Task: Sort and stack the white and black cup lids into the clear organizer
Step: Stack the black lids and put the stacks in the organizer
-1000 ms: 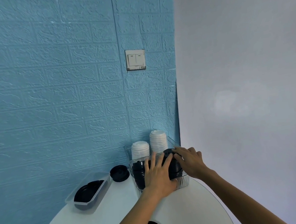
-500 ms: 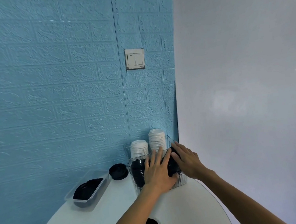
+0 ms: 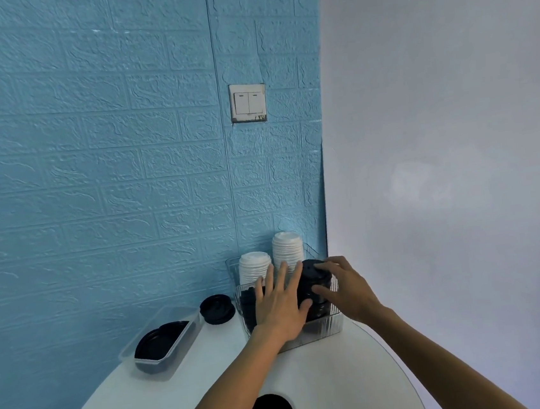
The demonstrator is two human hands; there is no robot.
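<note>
In the bench [image 3: 182,396] corner, head view: organizer [image 3: 325,330] against the wall, white stacks [image 3: 286,249] in its rear cells, black stacks in front. Left hand [image 3: 281,306] lies flat with fingers spread on the near wall. Right hand [image 3: 344,288] grip curls round the right black stack [image 3: 313,278], fingertips on top. Risk: the stack stands above the rim; an off-centre push could tilt it and spill lids. Tray [image 3: 161,340] holds more black lids; one loose lid [image 3: 216,309] sits between tray and organizer.
</note>
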